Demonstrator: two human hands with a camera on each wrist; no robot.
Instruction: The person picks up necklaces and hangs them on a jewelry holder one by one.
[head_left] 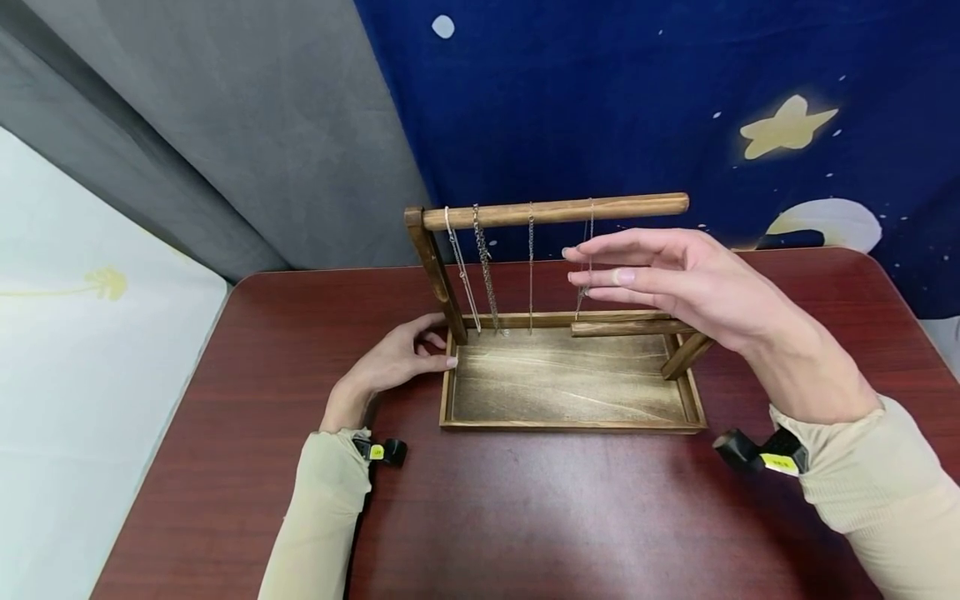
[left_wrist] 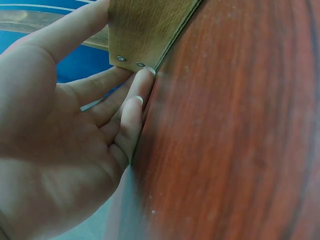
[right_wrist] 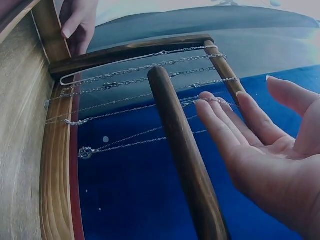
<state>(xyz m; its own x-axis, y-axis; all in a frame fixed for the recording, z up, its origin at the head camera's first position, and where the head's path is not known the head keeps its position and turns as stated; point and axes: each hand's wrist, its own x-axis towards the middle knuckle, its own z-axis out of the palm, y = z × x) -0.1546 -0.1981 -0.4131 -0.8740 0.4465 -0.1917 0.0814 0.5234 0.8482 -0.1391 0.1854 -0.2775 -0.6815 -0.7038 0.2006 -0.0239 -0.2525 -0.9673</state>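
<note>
A wooden jewelry stand (head_left: 562,383) sits on the table, a shallow tray with an upper bar (head_left: 555,212) and a shorter lower bar (head_left: 618,329). From the upper bar hang several silver necklaces: a pale chain (head_left: 461,262) leftmost, a thicker chain (head_left: 483,258), a thin chain (head_left: 531,267), and a fine necklace (head_left: 591,218) farthest right. A round pendant (right_wrist: 85,152) shows in the right wrist view. My left hand (head_left: 392,358) holds the tray's left end, thumb on its side and fingers at the back corner. With fingers extended, my right hand (head_left: 693,283) is at the rightmost necklace; contact is unclear.
The stand rests on a dark red wooden table (head_left: 525,500). Behind the table hang a grey curtain (head_left: 247,125) and a blue cloth (head_left: 585,92) with stars and a moon. White cloth (head_left: 67,358) lies along the left side.
</note>
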